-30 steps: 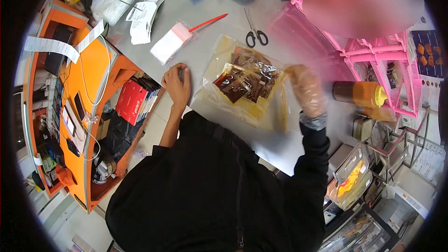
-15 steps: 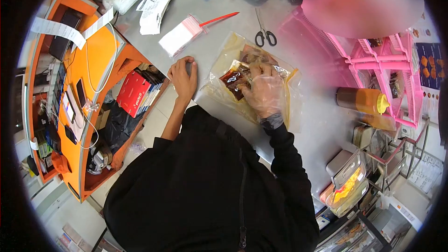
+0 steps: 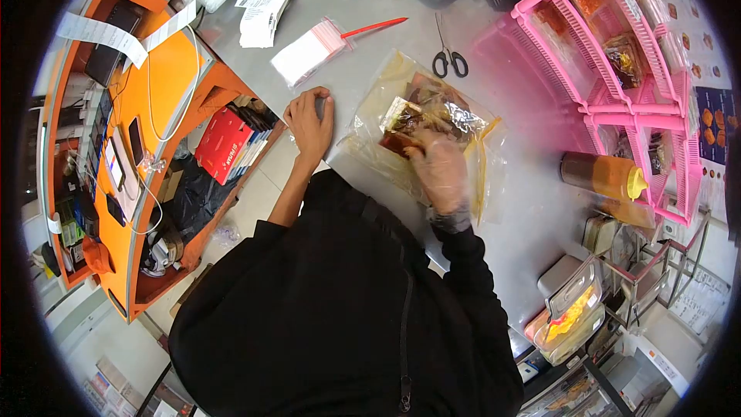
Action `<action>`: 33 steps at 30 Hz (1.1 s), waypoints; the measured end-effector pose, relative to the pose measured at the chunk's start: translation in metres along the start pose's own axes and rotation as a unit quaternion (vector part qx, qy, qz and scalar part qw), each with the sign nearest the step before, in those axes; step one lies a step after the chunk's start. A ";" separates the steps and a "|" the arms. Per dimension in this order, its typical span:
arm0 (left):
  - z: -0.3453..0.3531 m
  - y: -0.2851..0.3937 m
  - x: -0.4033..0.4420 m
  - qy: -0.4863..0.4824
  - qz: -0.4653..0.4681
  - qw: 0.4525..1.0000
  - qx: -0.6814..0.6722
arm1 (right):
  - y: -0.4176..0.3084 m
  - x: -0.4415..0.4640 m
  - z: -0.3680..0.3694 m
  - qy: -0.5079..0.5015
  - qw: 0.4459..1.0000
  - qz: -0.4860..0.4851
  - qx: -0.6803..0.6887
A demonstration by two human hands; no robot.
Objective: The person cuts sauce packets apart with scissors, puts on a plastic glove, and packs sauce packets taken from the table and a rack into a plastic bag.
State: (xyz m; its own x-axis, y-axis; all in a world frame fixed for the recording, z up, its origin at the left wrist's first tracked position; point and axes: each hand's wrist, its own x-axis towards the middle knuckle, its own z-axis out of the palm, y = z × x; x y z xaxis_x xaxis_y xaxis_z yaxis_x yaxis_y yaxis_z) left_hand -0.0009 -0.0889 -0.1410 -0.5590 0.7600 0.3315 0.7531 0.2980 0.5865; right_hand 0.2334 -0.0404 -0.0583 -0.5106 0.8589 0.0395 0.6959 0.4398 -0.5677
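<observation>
My right hand [image 3: 445, 174], in a thin clear glove, is over an open clear plastic bag [image 3: 363, 156] on the metal table. Its fingers are closed at a glossy dark brown sachet [image 3: 397, 144]; the hand is slightly blurred. Under and behind the fingers lie more brown, shiny packets [image 3: 455, 113], with a small pale packet [image 3: 400, 111] beside them. The contents of these packets cannot be made out. My bare left hand [image 3: 310, 123] rests on the table's near edge, left of the bag, fingers apart and holding nothing.
Black-handled scissors [image 3: 450, 64] lie behind the bag. A zip bag of white slips [image 3: 310, 52] with a red pen [image 3: 376, 27] lies behind my left hand. Pink racks [image 3: 617, 108] and a yellow-capped sauce bottle [image 3: 602, 173] stand right. An orange desk [image 3: 166, 85] is left.
My right hand has drawn slightly toward me, and the brown sachet under its fingers has shifted and turned. My left hand stays at the table edge. The camera view has moved a little.
</observation>
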 end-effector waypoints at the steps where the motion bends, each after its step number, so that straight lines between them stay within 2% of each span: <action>1: -0.001 0.000 0.000 -0.003 -0.002 1.000 0.000 | 0.002 -0.001 -0.010 0.003 0.999 0.029 0.033; 5: -0.002 0.002 0.000 -0.007 -0.008 1.000 -0.001 | 0.019 -0.002 -0.053 0.039 0.987 0.084 0.128; 8: -0.001 0.001 0.000 -0.007 -0.004 1.000 0.002 | 0.041 -0.006 -0.055 0.049 0.946 0.185 0.261; 11: -0.001 0.000 0.000 -0.005 -0.001 1.000 0.004 | 0.040 -0.007 -0.053 0.074 0.880 0.193 0.427; 17: -0.001 0.000 0.000 -0.003 0.003 1.000 0.004 | 0.031 -0.005 -0.058 0.081 0.832 0.194 0.513; 20: -0.001 0.000 0.000 -0.004 0.002 1.000 0.005 | 0.034 -0.007 -0.057 0.083 0.841 0.218 0.488; 22: -0.001 0.001 0.000 -0.004 0.001 1.000 0.004 | 0.025 -0.004 -0.065 0.053 0.919 0.234 0.312; 23: -0.002 0.001 0.000 -0.005 -0.002 1.000 0.006 | 0.019 -0.003 -0.069 0.039 0.945 0.239 0.220; 24: -0.002 0.002 0.000 -0.007 -0.003 1.000 0.008 | 0.012 0.001 -0.072 0.019 0.951 0.233 0.202; 29: -0.001 -0.001 0.000 -0.007 -0.005 1.000 -0.001 | -0.015 0.037 -0.060 -0.042 0.966 0.190 0.173; 30: 0.000 0.000 0.000 -0.005 -0.004 1.000 -0.001 | -0.014 0.041 -0.052 -0.026 0.978 0.167 0.124; 33: -0.001 0.000 -0.001 -0.002 -0.007 1.000 0.001 | 0.006 0.041 -0.025 -0.028 0.959 0.165 0.230</action>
State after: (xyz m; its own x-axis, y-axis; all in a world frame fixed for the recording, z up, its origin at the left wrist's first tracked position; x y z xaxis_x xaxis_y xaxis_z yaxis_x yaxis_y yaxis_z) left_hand -0.0011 -0.0898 -0.1408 -0.5689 0.7575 0.3201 0.7455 0.3107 0.5896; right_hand 0.2294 0.0039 -0.0390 -0.3367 0.9099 -0.2423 0.5350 -0.0269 -0.8444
